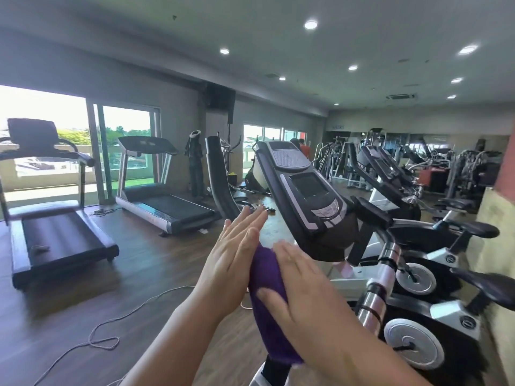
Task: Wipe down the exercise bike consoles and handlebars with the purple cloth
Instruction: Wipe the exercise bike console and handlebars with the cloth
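A single wide view is taken from head height, faced forward and down, close above the left hand (237, 254) and right hand (303, 296).

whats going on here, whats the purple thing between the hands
A person in a gym is wiping down an exercise bike. The purple cloth is draped over an upright bar just below the bike console. It is pressed between the left hand and the right hand. Both hands have straight fingers, and the right thumb lies on the cloth. The cloth hides most of the bar, and it is not on the console at this moment.
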A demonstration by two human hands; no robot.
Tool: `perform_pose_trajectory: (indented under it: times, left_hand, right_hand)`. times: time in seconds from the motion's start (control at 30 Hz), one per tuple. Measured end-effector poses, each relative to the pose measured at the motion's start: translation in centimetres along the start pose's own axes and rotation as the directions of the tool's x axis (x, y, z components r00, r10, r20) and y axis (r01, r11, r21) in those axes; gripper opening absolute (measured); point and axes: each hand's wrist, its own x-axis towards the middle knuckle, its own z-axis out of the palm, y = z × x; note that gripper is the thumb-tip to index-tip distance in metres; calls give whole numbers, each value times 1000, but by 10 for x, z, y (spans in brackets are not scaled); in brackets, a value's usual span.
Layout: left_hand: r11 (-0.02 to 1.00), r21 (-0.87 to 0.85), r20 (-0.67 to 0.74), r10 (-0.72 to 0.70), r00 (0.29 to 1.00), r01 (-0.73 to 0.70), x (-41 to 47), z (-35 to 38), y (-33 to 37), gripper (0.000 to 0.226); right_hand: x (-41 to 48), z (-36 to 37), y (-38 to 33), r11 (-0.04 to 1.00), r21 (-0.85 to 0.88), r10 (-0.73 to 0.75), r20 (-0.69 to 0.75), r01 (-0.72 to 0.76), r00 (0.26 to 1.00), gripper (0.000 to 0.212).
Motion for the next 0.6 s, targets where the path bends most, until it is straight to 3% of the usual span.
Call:
perform_pose_trajectory:
  times: [0.13, 0.3, 0.43, 0.6]
  left_hand:
    - [997, 65, 77, 31, 997, -36, -8, 6, 2, 63]
    - [999, 34, 103, 3, 995, -7, -10, 12, 9, 61]
    - [1000, 20, 119, 0, 993, -3, -8, 17, 13, 62]
    - [996, 77, 159, 30, 987, -42, -10, 27, 18, 66]
  right_hand:
    - [-38, 0, 19, 986, 98, 132, 54, -136, 990, 90]
    - [16, -2, 11, 966, 199, 185, -73, -167, 980, 58]
    - [-15, 10, 12, 988, 142, 78, -124, -60, 989, 84]
    - [-63, 27, 68, 999, 11, -28, -324, 33, 946, 65]
